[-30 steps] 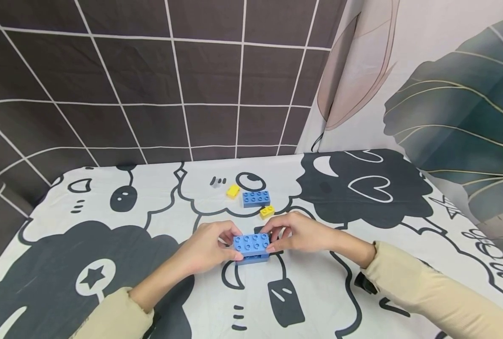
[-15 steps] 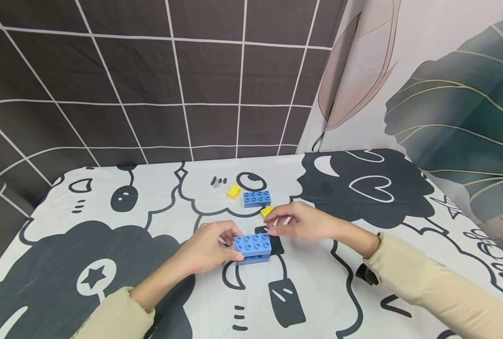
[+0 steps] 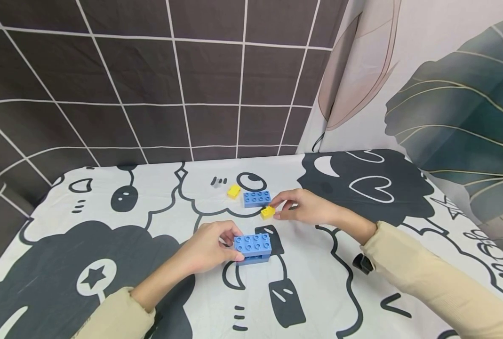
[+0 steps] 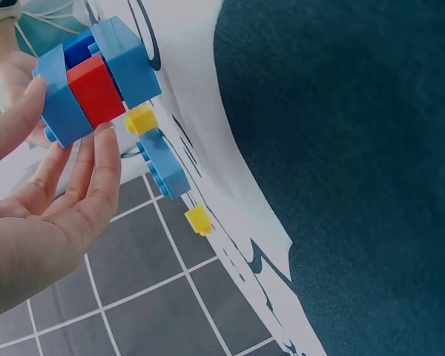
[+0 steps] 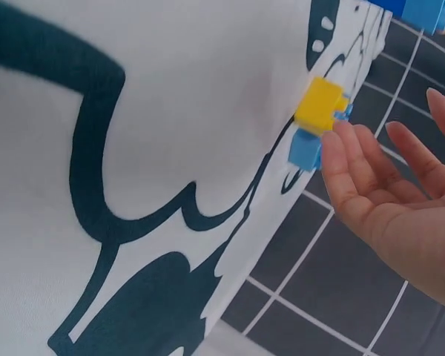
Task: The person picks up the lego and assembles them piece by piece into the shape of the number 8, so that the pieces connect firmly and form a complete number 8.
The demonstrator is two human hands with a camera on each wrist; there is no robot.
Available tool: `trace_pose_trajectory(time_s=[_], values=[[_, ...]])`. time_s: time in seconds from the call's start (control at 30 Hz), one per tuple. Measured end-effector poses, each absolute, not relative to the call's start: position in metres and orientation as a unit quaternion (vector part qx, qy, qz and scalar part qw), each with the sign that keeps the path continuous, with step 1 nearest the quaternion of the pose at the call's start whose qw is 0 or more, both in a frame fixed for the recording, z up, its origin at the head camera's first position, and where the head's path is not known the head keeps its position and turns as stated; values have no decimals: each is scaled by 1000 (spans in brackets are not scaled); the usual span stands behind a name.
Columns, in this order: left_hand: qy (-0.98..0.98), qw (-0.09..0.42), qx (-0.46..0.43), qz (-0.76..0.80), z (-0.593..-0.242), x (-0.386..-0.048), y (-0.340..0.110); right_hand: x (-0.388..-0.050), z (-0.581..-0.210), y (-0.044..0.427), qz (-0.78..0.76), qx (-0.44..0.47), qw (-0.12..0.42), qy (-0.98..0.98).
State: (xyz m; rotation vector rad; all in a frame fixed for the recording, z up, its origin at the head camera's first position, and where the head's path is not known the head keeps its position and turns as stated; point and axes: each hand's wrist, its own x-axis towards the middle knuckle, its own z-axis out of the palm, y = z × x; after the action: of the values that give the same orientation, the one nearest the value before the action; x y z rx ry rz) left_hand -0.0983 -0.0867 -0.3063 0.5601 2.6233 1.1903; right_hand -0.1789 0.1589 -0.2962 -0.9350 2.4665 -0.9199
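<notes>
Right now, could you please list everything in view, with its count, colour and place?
Stacked bricks: two, blue, one above the other, nearest the person.
Red brick: one, red, between those two.
Loose brick: one, blue, beyond the stack.
Near yellow brick: one, yellow, between stack and loose brick.
Far yellow brick: one, yellow, left of the loose brick.
Printed cloth: one, white and dark grey, underneath.
Grid backdrop: one, dark with white lines, behind.
Leaf-patterned hanging: one, pale with grey-green, behind right.
Sleeves: two, beige, on the forearms.
Left hand: one, bare, gripping the stack's left end.
Right hand: one, bare, at the near yellow brick; contact unclear.
</notes>
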Motion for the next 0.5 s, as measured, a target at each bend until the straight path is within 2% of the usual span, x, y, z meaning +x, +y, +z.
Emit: trace_pose_trajectory(time_s=[0.5], values=[[889,107,185,406,-306,-98,-87,-194,-306,160,-342,-280,197,875]])
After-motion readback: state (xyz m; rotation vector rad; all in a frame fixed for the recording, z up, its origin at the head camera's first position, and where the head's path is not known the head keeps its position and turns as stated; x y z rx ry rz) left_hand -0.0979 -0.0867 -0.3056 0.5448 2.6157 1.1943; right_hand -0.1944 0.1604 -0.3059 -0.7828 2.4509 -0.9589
